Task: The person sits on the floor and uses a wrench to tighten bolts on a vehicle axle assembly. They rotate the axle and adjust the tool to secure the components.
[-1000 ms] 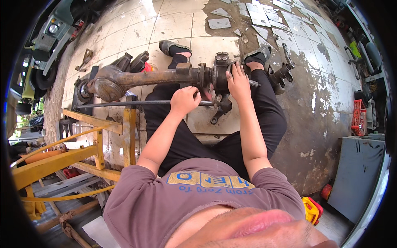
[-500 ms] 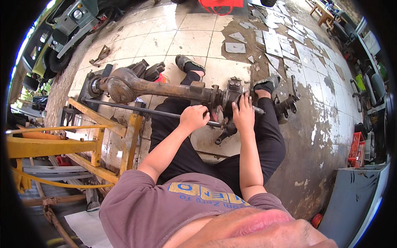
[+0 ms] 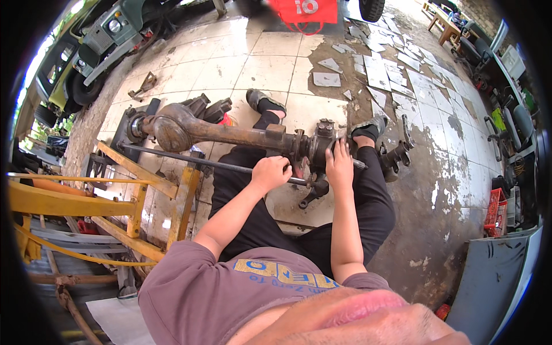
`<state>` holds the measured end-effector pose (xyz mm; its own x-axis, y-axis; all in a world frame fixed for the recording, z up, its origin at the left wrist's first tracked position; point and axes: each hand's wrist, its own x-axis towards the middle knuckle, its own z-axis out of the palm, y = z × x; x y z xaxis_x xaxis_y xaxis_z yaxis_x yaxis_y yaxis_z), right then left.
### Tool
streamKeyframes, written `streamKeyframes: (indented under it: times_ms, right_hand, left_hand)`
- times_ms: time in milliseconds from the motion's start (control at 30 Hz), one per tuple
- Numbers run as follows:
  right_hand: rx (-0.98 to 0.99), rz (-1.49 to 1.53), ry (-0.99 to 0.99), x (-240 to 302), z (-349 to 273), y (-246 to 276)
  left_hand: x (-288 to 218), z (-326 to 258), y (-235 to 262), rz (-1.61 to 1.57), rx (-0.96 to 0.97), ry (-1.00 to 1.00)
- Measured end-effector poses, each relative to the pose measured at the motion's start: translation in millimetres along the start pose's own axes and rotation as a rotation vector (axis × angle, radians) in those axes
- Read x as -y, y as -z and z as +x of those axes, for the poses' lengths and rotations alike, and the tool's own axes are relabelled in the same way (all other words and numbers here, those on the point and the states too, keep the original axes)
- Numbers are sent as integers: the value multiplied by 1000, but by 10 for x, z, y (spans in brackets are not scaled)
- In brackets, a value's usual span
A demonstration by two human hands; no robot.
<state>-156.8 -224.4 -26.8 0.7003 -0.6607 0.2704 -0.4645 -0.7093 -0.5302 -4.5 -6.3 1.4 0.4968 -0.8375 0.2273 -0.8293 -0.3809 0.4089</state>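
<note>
A rusty vehicle axle (image 3: 236, 132) with a round differential housing (image 3: 174, 127) lies crosswise on the floor in front of me. Along its near side runs a long dark tie rod (image 3: 201, 161). My left hand (image 3: 272, 173) is wrapped round this rod near its right end, the fingers curled. A small dark joint arm (image 3: 313, 194) hangs at that end. At the axle's right end is a dark steering knuckle (image 3: 323, 146) with bolts on top. My right hand (image 3: 339, 165) rests against the knuckle's right side, fingers stretched out. What lies beneath its palm is hidden.
A yellow metal frame (image 3: 75, 202) stands close on my left. Right of my leg lies another dark metal part (image 3: 399, 155). Broken tiles (image 3: 376, 69) are scattered ahead. A red bag (image 3: 305, 14) is at the far side, a grey cabinet (image 3: 489, 282) at the near right.
The view has tilted slightly, so the scene sits a little lower and more of the red bag shows. Both hands keep their places on the rod and knuckle.
</note>
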Motion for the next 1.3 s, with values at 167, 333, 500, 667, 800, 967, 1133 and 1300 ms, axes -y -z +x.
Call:
streamKeyframes:
  times_ms: [167, 333, 500, 667, 800, 967, 1133, 1300]
  right_hand:
    - [23, -38, -15, 66, 67, 50]
    - [13, -25, -16, 131, -161, 20]
    - [15, 25, -40, 67, 128, 88]
    - [23, -26, -15, 146, -195, 2]
    - [25, 39, -26, 48, 127, 70]
    - [-26, 3, -1, 171, -114, 20]
    - [-7, 61, -27, 31, 97, 79]
    - [-29, 9, -14, 143, -134, 23]
  left_hand:
    - [-1, -16, -4, 16, -52, -40]
    - [5, -47, 31, 5, 4, 10]
    - [2, 22, 20, 21, -4, -4]
    - [3, -40, 13, 8, 5, 14]
    - [-25, 33, 38, 15, 2, 3]
    - [-2, -21, 16, -4, 18, 12]
    - [-4, 27, 30, 16, 2, 19]
    - [19, -7, 48, 7, 4, 0]
